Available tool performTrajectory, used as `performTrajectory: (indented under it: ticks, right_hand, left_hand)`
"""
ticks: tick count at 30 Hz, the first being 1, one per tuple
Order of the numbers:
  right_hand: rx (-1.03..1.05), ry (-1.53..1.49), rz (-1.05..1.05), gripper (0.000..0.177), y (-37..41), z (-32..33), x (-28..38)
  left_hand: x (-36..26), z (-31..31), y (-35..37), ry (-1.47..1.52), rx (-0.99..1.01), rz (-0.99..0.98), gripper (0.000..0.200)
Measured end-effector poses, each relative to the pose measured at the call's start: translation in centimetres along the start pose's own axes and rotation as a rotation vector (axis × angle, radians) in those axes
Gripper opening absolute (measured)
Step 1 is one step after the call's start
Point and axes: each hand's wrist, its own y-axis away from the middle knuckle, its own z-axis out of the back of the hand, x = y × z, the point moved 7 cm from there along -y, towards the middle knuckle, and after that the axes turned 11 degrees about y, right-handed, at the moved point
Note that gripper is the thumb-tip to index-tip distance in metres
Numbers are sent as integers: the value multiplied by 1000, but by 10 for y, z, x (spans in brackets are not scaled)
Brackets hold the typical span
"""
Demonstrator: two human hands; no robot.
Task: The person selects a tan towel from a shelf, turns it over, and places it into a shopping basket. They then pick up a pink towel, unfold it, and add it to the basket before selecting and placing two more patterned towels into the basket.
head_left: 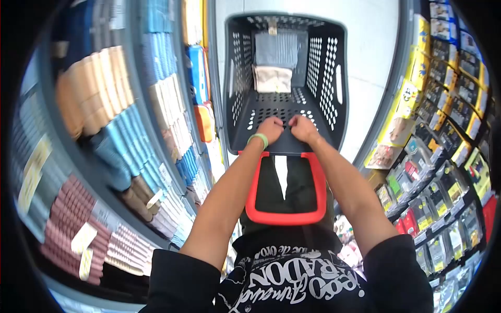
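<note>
Cloths point(275, 49), grey and cream, already lie in your basket point(284, 145), your left hand point(271, 128) and right hand point(303, 129) curled closed, any grip unclear.

Folded towels point(128, 143) are stacked on shelves point(136, 78) at left; packets point(441, 198) are displayed at right, floor point(369, 57) between.

folded towels point(274, 62) inside the basket point(233, 130) at its far end, shelves of folded textiles point(99, 83) left, packaged goods point(443, 193) right
</note>
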Motion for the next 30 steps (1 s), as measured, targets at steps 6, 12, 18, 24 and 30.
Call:
performTrajectory:
  ticks: [6, 12, 18, 24, 30]
  right_hand:
    - [69, 6, 148, 23, 94, 39, 33]
    - [310, 5, 448, 23, 166, 48, 69]
    - [591, 10, 565, 24, 239, 38, 102]
    - [464, 294, 691, 39, 238, 40, 112]
    - [357, 492, 713, 47, 234, 54, 115]
  left_hand:
    - [-54, 1, 103, -85, 144, -51, 31]
    - [-125, -4, 217, -312, 51, -339, 25]
    - [-120, -14, 278, -442, -20, -342, 38]
    - [-132, -16, 264, -654, -247, -402, 52]
    - [-156, -21, 259, -751, -210, -407, 57]
